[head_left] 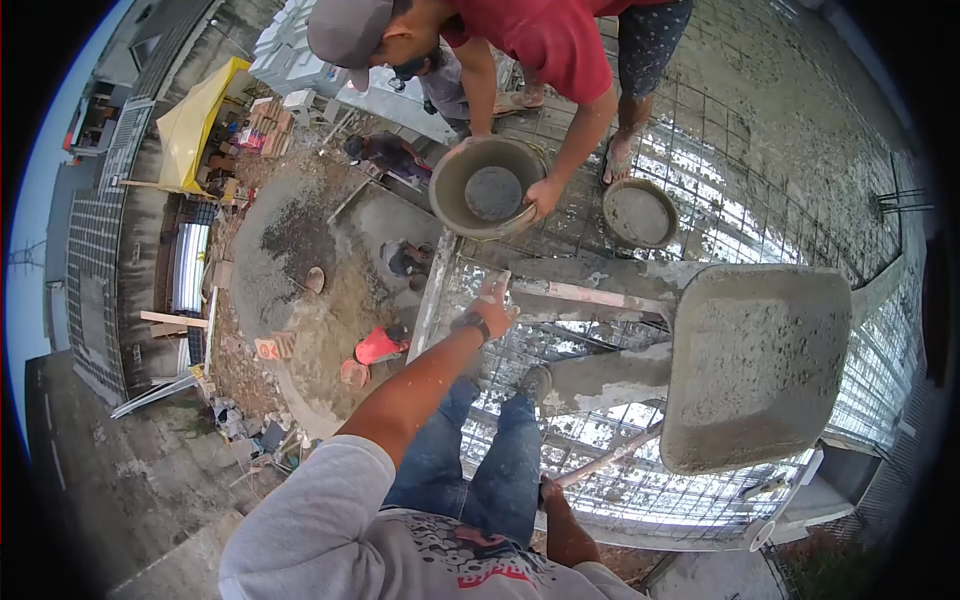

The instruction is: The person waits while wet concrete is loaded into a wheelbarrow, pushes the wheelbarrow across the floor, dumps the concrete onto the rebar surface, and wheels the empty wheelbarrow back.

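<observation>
My left hand (492,308), with a dark band on its wrist, has its fingers apart beside the end of the wheelbarrow's upper pinkish handle (590,294). My right hand (546,490) is closed around the end of the lower handle (612,455). The wheelbarrow's tray (755,360), coated in wet grey concrete, lies to the right. Above my left hand, a person in a red shirt (540,45) and grey cap bends over, both hands on a large bucket (455,195) with some grey mix at its bottom.
A second bucket (640,213) with grey mix stands on the steel rebar mesh (715,150). Grey-smeared boards (610,380) lie under the wheelbarrow. Past the slab's edge, at a lower level, are several people, a mound of sand (340,340) and a yellow canopy (198,125).
</observation>
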The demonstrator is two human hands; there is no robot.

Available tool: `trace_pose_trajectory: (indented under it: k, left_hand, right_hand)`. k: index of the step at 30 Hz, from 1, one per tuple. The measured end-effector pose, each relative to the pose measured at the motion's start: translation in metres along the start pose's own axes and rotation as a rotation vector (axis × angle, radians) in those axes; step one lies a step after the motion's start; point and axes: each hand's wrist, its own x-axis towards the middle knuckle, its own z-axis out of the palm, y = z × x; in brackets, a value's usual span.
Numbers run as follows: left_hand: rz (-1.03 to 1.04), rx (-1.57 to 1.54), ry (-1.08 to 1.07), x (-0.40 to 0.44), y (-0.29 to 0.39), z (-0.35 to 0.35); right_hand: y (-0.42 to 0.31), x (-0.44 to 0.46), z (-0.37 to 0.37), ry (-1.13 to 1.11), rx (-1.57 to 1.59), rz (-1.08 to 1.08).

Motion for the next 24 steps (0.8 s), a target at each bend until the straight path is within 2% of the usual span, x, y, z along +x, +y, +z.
trace_pose_trajectory:
  k: [1, 2, 5, 7, 8, 9, 10, 11, 12, 13, 14, 15, 16, 18, 19, 22, 24]
  left_hand:
    - [-0.028, -0.023, -0.013, -0.021, -0.009, 0.003]
    - [-0.049, -0.053, -0.013, -0.046, -0.020, 0.006]
    - [-0.161, -0.123, -0.037, -0.111, -0.056, 0.029]
    - [-0.436, -0.262, -0.088, -0.158, -0.082, 0.035]
    - [-0.551, -0.307, -0.098, -0.183, -0.092, 0.028]
    - [-0.666, -0.356, -0.108, -0.207, -0.102, 0.022]
    - [-0.781, -0.370, -0.120, -0.226, -0.116, 0.024]
    - [-0.898, -0.384, -0.138, -0.244, -0.132, 0.029]
    - [-0.915, -0.400, -0.119, -0.259, -0.146, 0.038]
    - [-0.929, -0.416, -0.099, -0.275, -0.168, 0.050]
    - [-0.941, -0.431, -0.078, -0.286, -0.183, 0.056]
    - [-0.952, -0.466, -0.083, -0.296, -0.191, 0.055]
    - [-0.961, -0.502, -0.086, -0.304, -0.195, 0.049]
    - [-1.028, -0.568, -0.138, -0.309, -0.219, 0.061]
    - [-0.969, -0.567, -0.150, -0.305, -0.232, 0.077]
    - [-0.834, -0.554, -0.159, -0.302, -0.257, 0.102]
    - [-0.829, -0.667, -0.139, -0.299, -0.254, 0.071]
  right_hand:
    - [0.013, 0.010, -0.009, -0.035, -0.429, -0.297]
    - [0.024, 0.020, -0.020, -0.024, -0.672, -0.481]
    - [-0.086, -0.074, -0.070, -0.134, -0.302, 0.318]
    - [-0.092, -0.056, -0.105, -0.109, -0.294, 0.162]
    - [-0.084, -0.026, -0.129, -0.127, -0.399, -0.046]
    - [-0.105, -0.017, -0.142, 0.025, -0.229, -0.013]
    - [-0.121, -0.003, -0.160, 0.045, 0.004, -0.059]
    - [-0.159, -0.015, -0.170, 0.083, 0.028, -0.117]
    - [-0.192, -0.023, -0.185, 0.110, 0.111, -0.162]
    - [-0.222, -0.023, -0.190, 0.191, 0.049, -0.206]
    - [-0.252, -0.019, -0.191, 0.195, 0.182, -0.203]
    - [-0.278, -0.011, -0.191, 0.236, 0.166, -0.192]
    - [-0.317, -0.025, -0.187, 0.304, -0.006, -0.217]
    - [-0.370, -0.020, -0.176, 0.272, 0.026, -0.294]
    - [-0.391, -0.013, -0.170, 0.254, 0.047, -0.330]
    - [-0.460, -0.030, -0.111, 0.439, 0.047, -0.599]
    - [-0.493, -0.022, -0.087, 0.469, 0.080, -0.434]
